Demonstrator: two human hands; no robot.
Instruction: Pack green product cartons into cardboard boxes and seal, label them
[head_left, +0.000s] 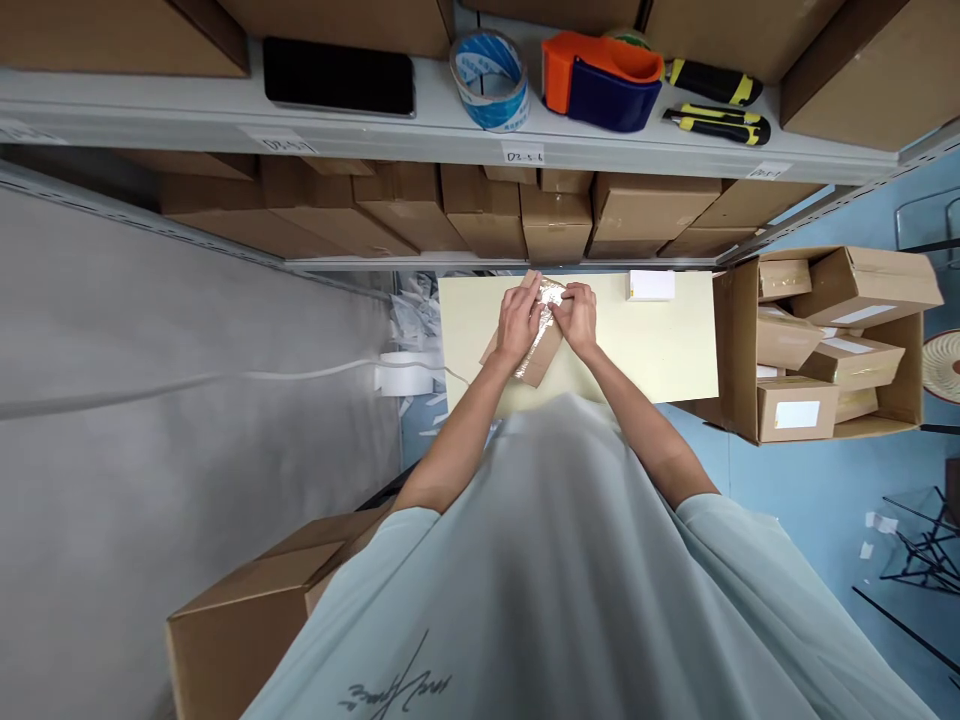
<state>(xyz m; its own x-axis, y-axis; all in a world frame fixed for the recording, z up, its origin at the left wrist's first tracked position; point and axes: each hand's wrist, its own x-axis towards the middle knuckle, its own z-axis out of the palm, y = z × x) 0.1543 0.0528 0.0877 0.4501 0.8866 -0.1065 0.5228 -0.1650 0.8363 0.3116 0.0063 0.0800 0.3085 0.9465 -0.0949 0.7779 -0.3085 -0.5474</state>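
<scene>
A small brown cardboard box point(546, 358) lies at a slant on the pale yellow tabletop in front of me. A shiny strip of clear packing tape point(534, 350) runs along its upper face. My left hand point(517, 318) grips the box from the left, its fingers bent near the far end. On the other side, my right hand point(578, 318) has its fingertips closed on the box's far right edge, by the tape. Both hands partly cover the box, and the fingertips are small in view.
A white box point(651, 286) lies at the table's back right. Right of the table, a large carton point(735, 350) holds several small boxes. The shelf above bears a phone point(339, 77), a blue tape roll point(490, 80), an orange-blue tape dispenser point(604, 80) and utility knives point(716, 125).
</scene>
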